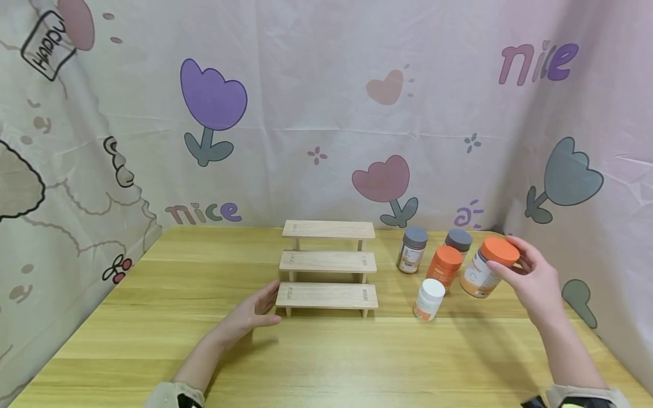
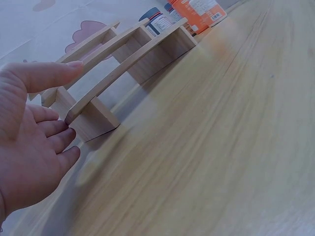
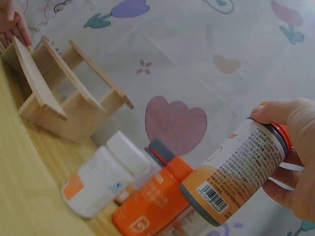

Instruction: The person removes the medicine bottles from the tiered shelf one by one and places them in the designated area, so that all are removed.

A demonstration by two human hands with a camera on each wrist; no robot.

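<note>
A three-step wooden display stand [image 1: 327,296] stands in the middle of the table. At its left end is my left hand [image 1: 253,310], thumb apart and fingers loosely extended, the fingertips right at the lowest step in the left wrist view. On the right, my right hand [image 1: 541,283] grips a white-and-orange supplement bottle [image 1: 478,277] by its orange lid, thumb on the near side. The bottle tilts, and its barcode label [image 3: 212,197] shows in the right wrist view. The other fingers are partly hidden behind the lid.
Left of the held bottle stand a small white bottle [image 1: 428,300], an orange bottle [image 1: 444,267] and a grey-lidded bottle [image 1: 411,254]. Another grey-lidded bottle [image 1: 459,240] is mostly hidden behind the orange one. A printed curtain [image 1: 306,113] hangs around the wooden table [image 1: 326,362].
</note>
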